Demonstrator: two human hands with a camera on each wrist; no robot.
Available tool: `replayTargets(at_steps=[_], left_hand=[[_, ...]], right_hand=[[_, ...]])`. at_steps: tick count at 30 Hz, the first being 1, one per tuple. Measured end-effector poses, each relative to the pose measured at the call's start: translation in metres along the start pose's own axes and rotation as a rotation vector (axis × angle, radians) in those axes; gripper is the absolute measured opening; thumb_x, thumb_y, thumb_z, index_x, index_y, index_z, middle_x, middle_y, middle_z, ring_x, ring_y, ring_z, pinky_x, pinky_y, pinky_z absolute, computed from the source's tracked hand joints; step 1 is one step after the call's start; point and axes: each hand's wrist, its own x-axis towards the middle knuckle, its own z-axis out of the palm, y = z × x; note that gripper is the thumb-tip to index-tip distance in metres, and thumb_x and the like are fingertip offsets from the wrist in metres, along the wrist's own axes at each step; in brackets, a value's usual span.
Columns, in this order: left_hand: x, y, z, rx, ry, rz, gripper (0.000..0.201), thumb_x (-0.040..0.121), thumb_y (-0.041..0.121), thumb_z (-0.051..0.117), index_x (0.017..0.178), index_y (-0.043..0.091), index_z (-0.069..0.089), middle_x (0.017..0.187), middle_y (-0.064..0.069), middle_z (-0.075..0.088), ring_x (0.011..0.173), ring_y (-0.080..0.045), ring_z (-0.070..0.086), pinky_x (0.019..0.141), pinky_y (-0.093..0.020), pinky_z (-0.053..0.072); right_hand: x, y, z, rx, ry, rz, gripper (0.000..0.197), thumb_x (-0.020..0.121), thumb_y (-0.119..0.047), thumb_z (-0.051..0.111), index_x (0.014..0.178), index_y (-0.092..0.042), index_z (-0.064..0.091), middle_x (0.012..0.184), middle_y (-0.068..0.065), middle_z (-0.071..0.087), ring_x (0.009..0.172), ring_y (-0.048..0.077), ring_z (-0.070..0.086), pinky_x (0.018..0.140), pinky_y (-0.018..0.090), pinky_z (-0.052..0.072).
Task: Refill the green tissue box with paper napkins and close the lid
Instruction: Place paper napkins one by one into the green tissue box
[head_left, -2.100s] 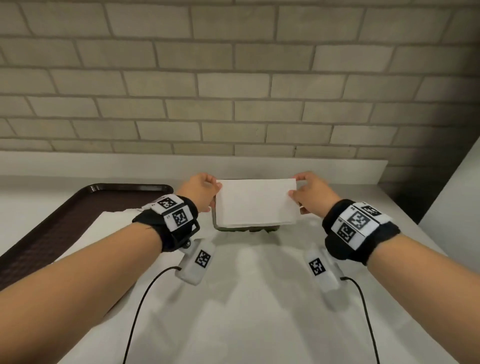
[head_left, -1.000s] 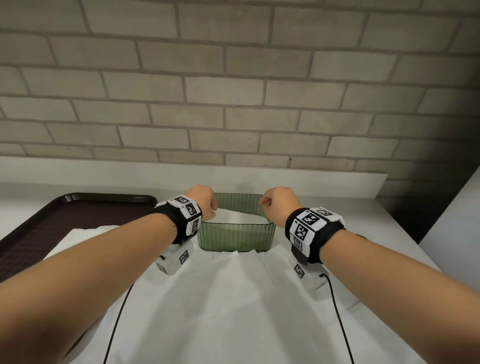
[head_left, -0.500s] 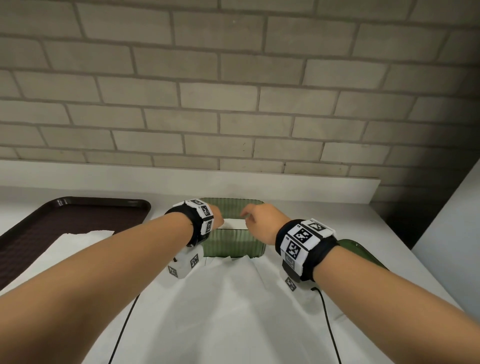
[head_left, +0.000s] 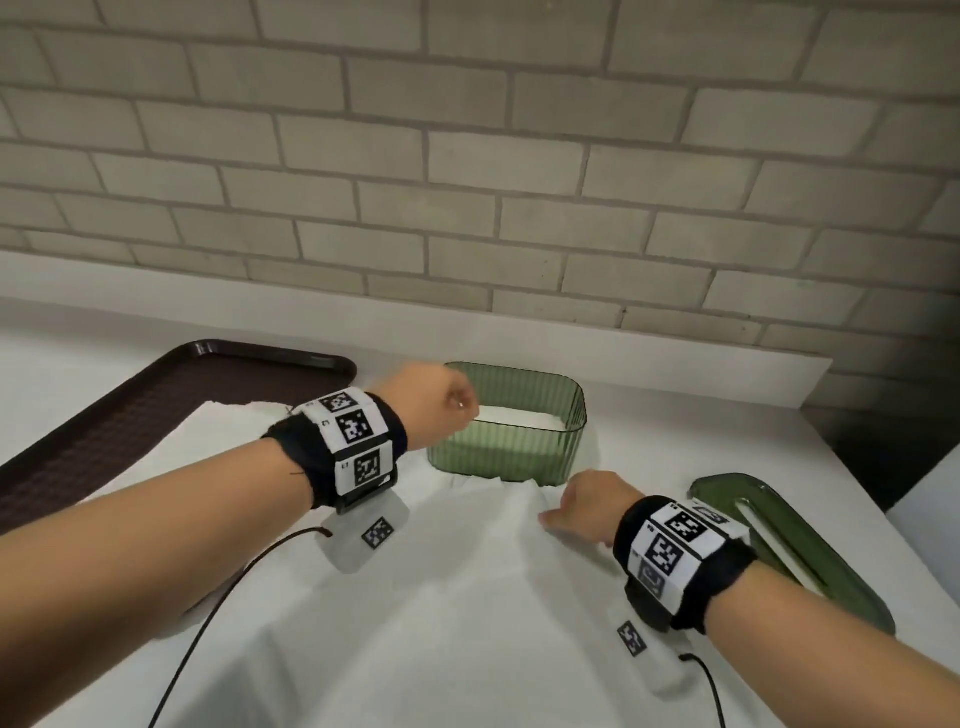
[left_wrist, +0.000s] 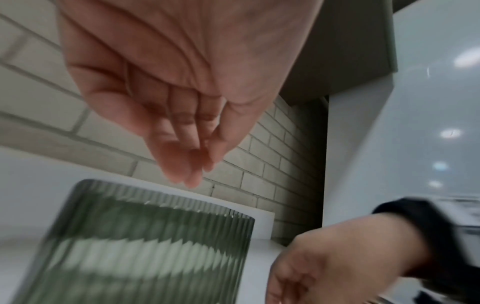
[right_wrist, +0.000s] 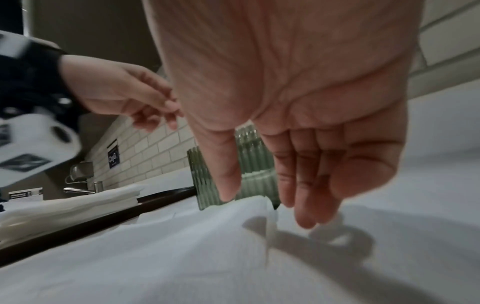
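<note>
Both hands empty, fingers slack: left hand (head_left: 435, 404) over green tissue box (head_left: 519, 452); lid (head_left: 810, 545) at 4 o'clock; risk: right hand (head_left: 582, 506) dragging loose napkins (head_left: 415, 597)

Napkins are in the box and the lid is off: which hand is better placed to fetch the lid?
Right. The right hand hangs empty and relaxed over the white cloth, nearest the green lid lying at the table's right. The left hand hovers at the green tissue box's far-left rim.
</note>
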Motion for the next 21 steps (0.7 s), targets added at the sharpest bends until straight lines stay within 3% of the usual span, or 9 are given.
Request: replayTargets(at_steps=[2, 5, 7, 9, 11, 12, 14, 18, 21], left_hand=[[-0.021, -0.018, 0.005, -0.059, -0.026, -0.050, 0.013, 0.087, 0.022, 0.053, 0.087, 0.026, 0.064, 0.085, 0.007, 0.070, 0.064, -0.010, 0.062, 0.072, -0.023, 0.050], [-0.049, -0.048, 0.013, -0.143, -0.056, -0.180, 0.011, 0.085, 0.018, 0.056, 0.082, 0.025, 0.064, 0.082, 0.008, 0.071, 0.056, -0.006, 0.063, 0.071, -0.023, 0.052], [-0.065, -0.068, 0.020, -0.181, -0.048, -0.240, 0.012, 0.084, 0.017, 0.059, 0.079, 0.027, 0.063, 0.080, 0.007, 0.071, 0.054, -0.004, 0.062, 0.071, -0.021, 0.051], [-0.081, -0.084, 0.028, -0.217, -0.039, -0.297, 0.015, 0.083, 0.014, 0.062, 0.076, 0.027, 0.061, 0.080, 0.000, 0.072, 0.052, -0.005, 0.060, 0.072, -0.025, 0.052], [-0.095, -0.097, 0.034, -0.237, -0.035, -0.351, 0.016, 0.081, 0.011, 0.064, 0.076, 0.026, 0.062, 0.080, -0.008, 0.073, 0.053, -0.009, 0.058, 0.071, -0.028, 0.053], [-0.102, -0.103, 0.037, -0.234, -0.030, -0.377, 0.016, 0.080, 0.012, 0.065, 0.076, 0.027, 0.062, 0.080, -0.007, 0.073, 0.055, -0.010, 0.059, 0.070, -0.028, 0.053], [-0.114, -0.111, 0.042, -0.217, -0.028, -0.419, 0.015, 0.078, 0.017, 0.066, 0.075, 0.031, 0.062, 0.077, 0.002, 0.071, 0.062, -0.009, 0.061, 0.068, -0.025, 0.052], [-0.131, -0.115, 0.049, -0.102, -0.002, -0.448, 0.012, 0.078, 0.022, 0.063, 0.080, 0.033, 0.061, 0.082, 0.014, 0.065, 0.068, 0.005, 0.053, 0.055, -0.002, 0.037], [-0.137, -0.114, 0.054, -0.174, -0.028, -0.453, 0.016, 0.075, 0.026, 0.073, 0.084, 0.030, 0.061, 0.083, 0.014, 0.064, 0.069, 0.006, 0.053, 0.053, 0.000, 0.036]], right_hand=[[0.005, -0.004, 0.007, -0.036, -0.071, 0.039, 0.042, 0.083, -0.055, 0.054, 0.090, -0.014, 0.055, 0.076, -0.002, 0.052, 0.074, 0.019, 0.053, 0.056, 0.021, 0.040], [0.012, -0.006, 0.015, -0.026, -0.099, 0.046, 0.053, 0.079, -0.061, 0.056, 0.103, -0.014, 0.060, 0.107, 0.005, 0.061, 0.100, 0.022, 0.058, 0.081, 0.024, 0.046], [0.014, -0.008, 0.018, -0.021, -0.063, 0.043, 0.061, 0.078, -0.059, 0.059, 0.117, -0.013, 0.057, 0.119, 0.005, 0.061, 0.110, 0.022, 0.057, 0.088, 0.025, 0.046], [0.016, -0.011, 0.020, -0.012, -0.058, 0.038, 0.053, 0.080, -0.054, 0.061, 0.110, -0.011, 0.060, 0.112, 0.003, 0.061, 0.108, 0.021, 0.057, 0.082, 0.022, 0.044], [0.015, -0.012, 0.020, 0.053, -0.016, 0.010, 0.030, 0.081, -0.045, 0.065, 0.077, -0.017, 0.054, 0.091, 0.000, 0.056, 0.094, 0.019, 0.053, 0.064, 0.018, 0.040], [0.015, -0.011, 0.022, 0.096, 0.019, -0.002, 0.032, 0.081, -0.039, 0.067, 0.068, -0.018, 0.046, 0.085, 0.000, 0.053, 0.088, 0.018, 0.051, 0.059, 0.019, 0.037], [0.015, -0.010, 0.025, 0.167, 0.127, -0.034, 0.032, 0.080, -0.031, 0.069, 0.067, -0.015, 0.045, 0.084, 0.001, 0.051, 0.080, 0.017, 0.049, 0.060, 0.023, 0.036], [0.009, -0.008, 0.023, 0.237, 0.237, -0.118, 0.021, 0.079, -0.026, 0.071, 0.073, -0.015, 0.055, 0.075, -0.003, 0.051, 0.074, 0.013, 0.049, 0.057, 0.018, 0.035], [-0.001, -0.001, 0.007, 0.266, 0.243, -0.199, 0.023, 0.076, -0.024, 0.075, 0.064, -0.017, 0.057, 0.066, -0.006, 0.054, 0.063, 0.008, 0.048, 0.057, 0.017, 0.038]])
